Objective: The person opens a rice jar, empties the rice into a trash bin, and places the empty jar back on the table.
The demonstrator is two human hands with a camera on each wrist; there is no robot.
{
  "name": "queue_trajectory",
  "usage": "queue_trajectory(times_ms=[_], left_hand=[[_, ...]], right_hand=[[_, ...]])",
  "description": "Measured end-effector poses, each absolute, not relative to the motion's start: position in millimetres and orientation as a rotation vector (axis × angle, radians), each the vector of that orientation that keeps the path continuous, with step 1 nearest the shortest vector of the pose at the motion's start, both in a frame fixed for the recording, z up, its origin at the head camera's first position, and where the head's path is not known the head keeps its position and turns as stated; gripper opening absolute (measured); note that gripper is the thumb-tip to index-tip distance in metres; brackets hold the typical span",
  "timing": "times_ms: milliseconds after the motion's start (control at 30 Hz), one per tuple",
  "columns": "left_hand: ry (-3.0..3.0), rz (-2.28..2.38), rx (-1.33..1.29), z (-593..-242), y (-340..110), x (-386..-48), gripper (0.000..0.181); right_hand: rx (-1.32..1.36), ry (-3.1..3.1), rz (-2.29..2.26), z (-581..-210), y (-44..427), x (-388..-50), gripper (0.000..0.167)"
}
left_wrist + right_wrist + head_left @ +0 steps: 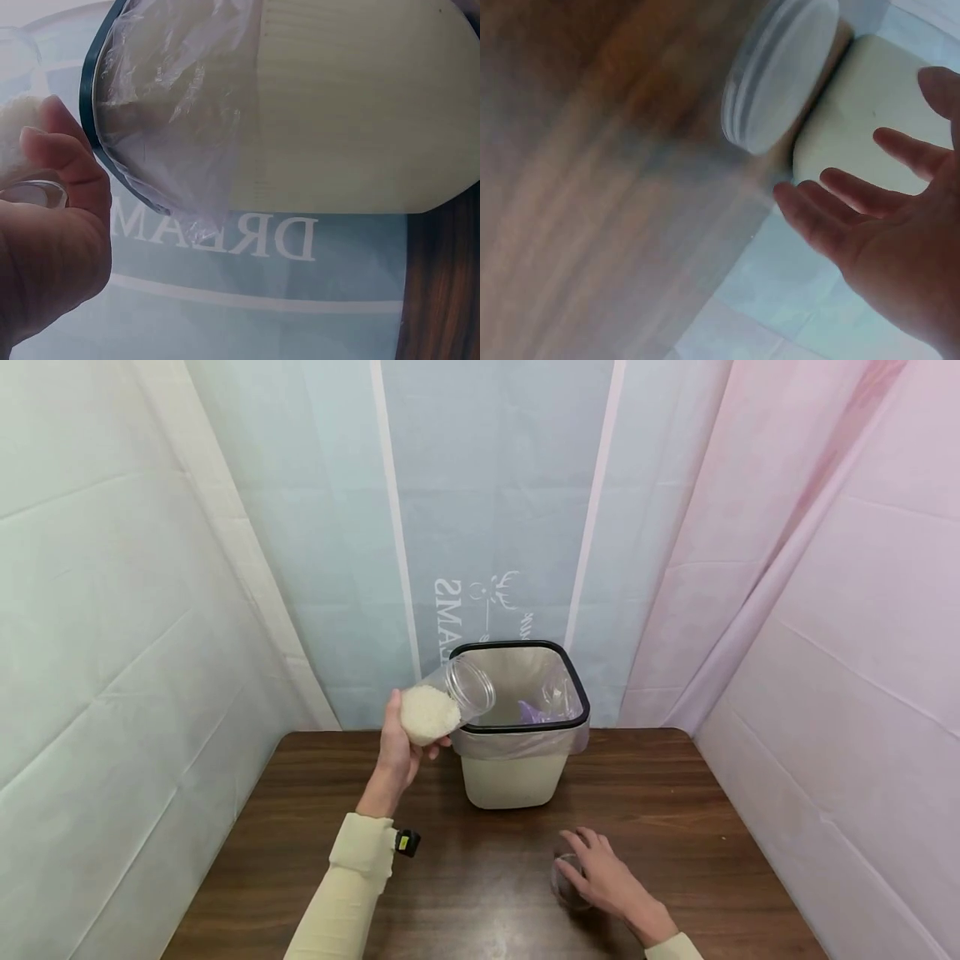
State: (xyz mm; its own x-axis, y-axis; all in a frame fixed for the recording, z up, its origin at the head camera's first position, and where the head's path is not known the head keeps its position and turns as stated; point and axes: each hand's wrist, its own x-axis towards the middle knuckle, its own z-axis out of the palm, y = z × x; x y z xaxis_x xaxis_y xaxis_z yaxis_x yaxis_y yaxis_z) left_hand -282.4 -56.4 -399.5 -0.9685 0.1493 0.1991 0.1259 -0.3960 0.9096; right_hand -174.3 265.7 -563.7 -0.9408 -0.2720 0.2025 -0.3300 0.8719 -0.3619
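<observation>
My left hand (397,747) grips a clear jar (450,693) partly filled with white grains, tilted with its uncapped mouth at the bin's left rim. In the left wrist view, curled fingers (67,150) hold the jar (19,139) beside the bin (337,105). Over the table's front part, my right hand (611,877) hovers with spread fingers around a clear round lid (567,885). The right wrist view shows this hand (885,225) apart from the lid (784,75), its fingers loosely extended.
A pale bin (513,772) with a black rim and a clear liner stands at the back of the wooden table (660,802); something purple (532,712) shows inside. Fabric curtains (495,485) hang behind and on both sides.
</observation>
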Motion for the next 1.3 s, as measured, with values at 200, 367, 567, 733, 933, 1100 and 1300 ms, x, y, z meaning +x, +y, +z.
queue_trajectory(times_ms=[200,367,567,733,933,1100,1300], left_hand=[[1.771,2.567,0.344,-398.8,-58.8,-287.5,0.064],[1.840,2.546,0.370,-397.9,-61.1,-292.4,0.064],[1.905,2.535,0.394,-393.5,-62.7,-298.6,0.064],[1.897,2.522,0.325,-389.3,-64.9,-302.9,0.063],[1.936,2.499,0.341,-385.5,-67.3,-307.5,0.061],[1.968,2.463,0.402,-381.5,-68.9,-310.9,0.063],[2.027,2.408,0.372,-376.5,-73.5,-314.5,0.060]], right_hand=[[0.460,-2.735,0.612,-546.7,277.4,-189.0,0.039],[0.434,-2.699,0.616,-533.2,291.6,-202.3,0.038],[0.379,-2.720,0.664,-509.3,307.3,-216.3,0.040],[0.350,-2.698,0.734,-483.2,315.8,-225.7,0.042],[0.325,-2.587,0.750,-461.6,321.6,-232.4,0.040],[0.318,-2.512,0.727,-444.7,321.9,-240.6,0.039],[0.338,-2.441,0.745,-428.1,316.7,-248.9,0.038]])
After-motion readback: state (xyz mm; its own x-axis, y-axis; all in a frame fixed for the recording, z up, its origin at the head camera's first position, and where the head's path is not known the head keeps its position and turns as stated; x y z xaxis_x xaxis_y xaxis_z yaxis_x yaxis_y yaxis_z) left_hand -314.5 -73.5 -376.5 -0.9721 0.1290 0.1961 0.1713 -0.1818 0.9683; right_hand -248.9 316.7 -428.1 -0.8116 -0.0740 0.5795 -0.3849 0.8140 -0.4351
